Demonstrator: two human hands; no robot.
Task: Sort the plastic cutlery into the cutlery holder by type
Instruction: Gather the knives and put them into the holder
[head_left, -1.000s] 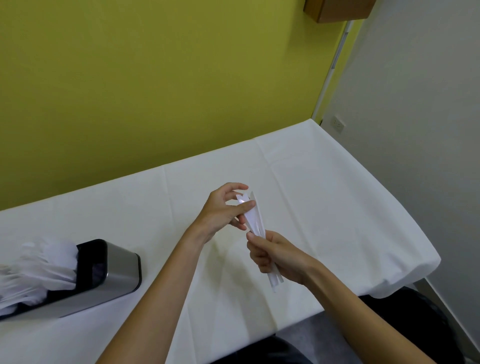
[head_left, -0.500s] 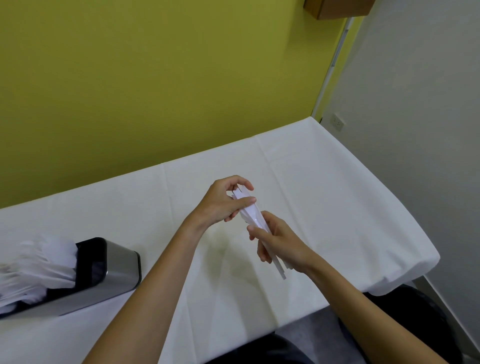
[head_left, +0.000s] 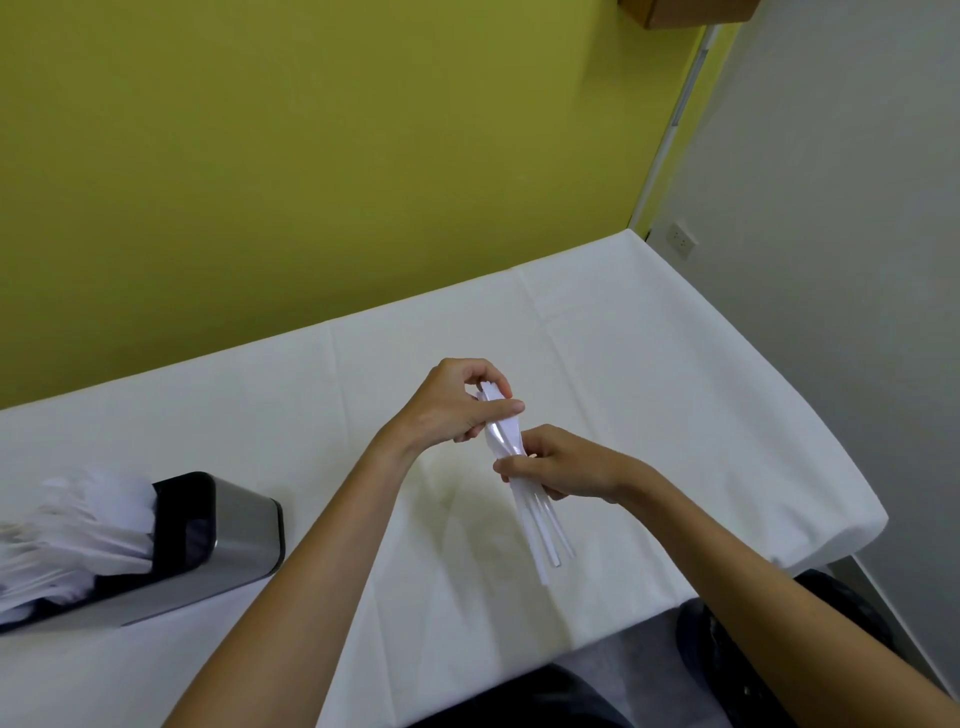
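White plastic bundle (head_left: 503, 434) of cutlery sits between my two hands, held above the cloth-covered counter (head_left: 649, 389), near its middle. My left hand (head_left: 447, 405) comes in from the lower left with the wrist bent, thumb and curled fingers pinching the far, broad ends. My right hand (head_left: 566, 465) reaches in from the lower right, knuckles up, fingers wrapped round the handles about halfway along. The two hands are almost touching.

The bundle's long axis runs from upper left to lower right: heads away from me under my left fingers, handle ends pointing back toward me and a little right. Below my right hand the handles fan slightly apart. I cannot tell which type the pieces are.

Well off to the left stands the steel holder (head_left: 244, 525) with a black top. A blurred white stack (head_left: 88, 519) splays out of its left part; the right compartment shows dark.
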